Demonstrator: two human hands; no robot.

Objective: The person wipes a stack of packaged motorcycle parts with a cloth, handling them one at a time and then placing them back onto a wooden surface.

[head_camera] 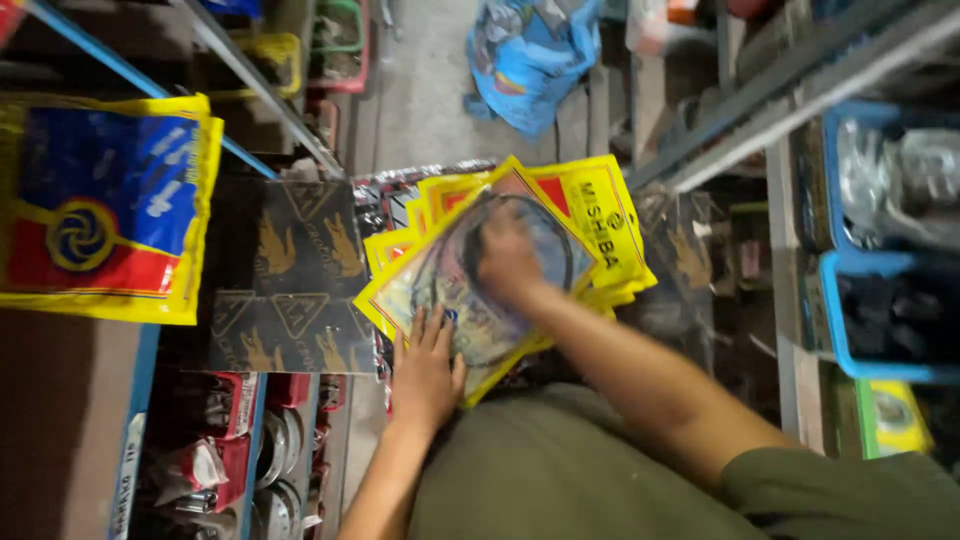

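1. I see my left hand [428, 362] lying open, palm flat on the lower edge of a fanned stack of yellow-bordered plastic packets [590, 215].
2. My right hand [507, 255], blurred, presses on the top packet; its grip I cannot tell.
3. The stack rests at chest height, just beside black printed cardboard boxes [290, 275].

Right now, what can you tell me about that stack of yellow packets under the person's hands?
The stack of yellow packets is a fanned pile of flat, glossy, plastic-looking bags with yellow borders and red patches. The top one is clear-fronted, with a dark ring inside. The right hand presses on top; the left hand rests at the near edge. It lies beside black cartons.
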